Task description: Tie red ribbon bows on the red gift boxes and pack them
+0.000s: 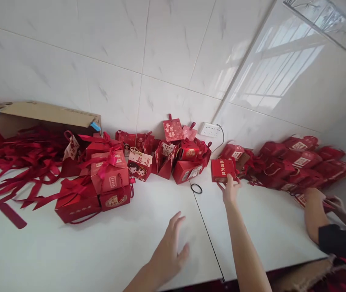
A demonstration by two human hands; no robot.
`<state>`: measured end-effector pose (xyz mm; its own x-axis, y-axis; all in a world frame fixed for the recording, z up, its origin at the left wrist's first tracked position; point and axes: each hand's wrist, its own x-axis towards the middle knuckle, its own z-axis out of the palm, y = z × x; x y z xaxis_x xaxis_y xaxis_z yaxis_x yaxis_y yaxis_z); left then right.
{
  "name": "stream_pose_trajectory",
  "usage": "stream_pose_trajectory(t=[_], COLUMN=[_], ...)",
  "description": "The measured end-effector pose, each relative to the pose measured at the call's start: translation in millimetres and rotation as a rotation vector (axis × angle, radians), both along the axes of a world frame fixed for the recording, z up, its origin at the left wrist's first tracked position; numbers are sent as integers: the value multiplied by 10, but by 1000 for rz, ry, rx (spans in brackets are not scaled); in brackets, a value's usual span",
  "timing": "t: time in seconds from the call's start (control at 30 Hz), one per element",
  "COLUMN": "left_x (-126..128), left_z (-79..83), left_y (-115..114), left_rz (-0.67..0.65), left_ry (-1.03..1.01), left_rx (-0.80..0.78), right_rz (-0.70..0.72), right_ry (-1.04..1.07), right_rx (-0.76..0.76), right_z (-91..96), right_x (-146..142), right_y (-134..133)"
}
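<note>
Right hand (231, 188): fingers against red box (221, 170), just right of black ring (201, 189); cannot tell whether pinching. Left hand (170, 251): loosely spread, empty, nearside of black ring. Step, apparently: positioning red box; next move probably calls for surer grip. Stacked gift boxes (102, 181): left of black ring.

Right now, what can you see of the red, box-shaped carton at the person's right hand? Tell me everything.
The red, box-shaped carton looks like thin card, with pale lettering on its upper face and smaller, unreadable marks on the front. It appears shut. It is right of the black ring and just in front of another red box. The right hand has its fingers against the near right edge; how firmly, and whether the carton rests on the white table, is unclear.
</note>
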<state>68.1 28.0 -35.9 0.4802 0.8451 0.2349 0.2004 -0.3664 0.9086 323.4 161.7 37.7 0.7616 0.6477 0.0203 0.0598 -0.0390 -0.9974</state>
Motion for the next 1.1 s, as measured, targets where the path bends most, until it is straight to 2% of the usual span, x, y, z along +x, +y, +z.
stream_pose_trajectory(t=[0.07, 0.1, 0.13, 0.2, 0.27, 0.3, 0.37, 0.47, 0.53, 0.6, 0.7, 0.77, 0.87, 0.93, 1.0, 1.1], left_x=[12, 20, 26, 13, -54, -110, -253, -471, -572, -632, -673, -687, -705, -722, -749, -827], left_z=[79, 133, 195, 336, 473, 529, 599, 580, 500, 399, 290, 276, 314, 332, 312, 202], left_y=[38, 53, 62, 60, 39, 24, -12, -81, -134, -176, -194, -184, -167, -160, -140, -67], left_rz=[24, 39, 58, 100, 100, 71, -67, -347, -483, -489, -311, -184, -80, -61, -97, -155], left_ry=[-69, -109, -154, -274, -436, -519, -631, -629, -585, -568, -546, -510, -460, -435, -403, -273], left_rx=[-33, -54, -85, -183, -324, -412, -628, -931, -1025, -983, -718, -544, -383, -338, -352, -360], right_rz=[162, 274, 443, 716, 876, 917, 965, 1045, 1092, 1099, 1052, 982, 899, 927, 967, 943], right_ry=[149, 254, 429, 715, 866, 882, 811, 500, 265, 80, -84, -125, -171, -171, -125, -82], right_rx=[48, 65, 105, 154, 143, 124, 117, 215, 279, 296, 292, 309, 295, 290, 294, 186], right_z=[95, 147, 197, 265, 264, 236, 149, 37, 24, 59, 139, 183, 219, 204, 127, -128], right_x=[-170, -272, -380, -595, -779, -852, -952, -1003, -998, -996, -1044, -1112, -1215, -1257, -1276, -1276], right_y=[-362, -541, -712, -1023, -1281, -1390, -1570, -1739, -1786, -1795, -1790, -1806, -1863, -1885, -1863, -1772])
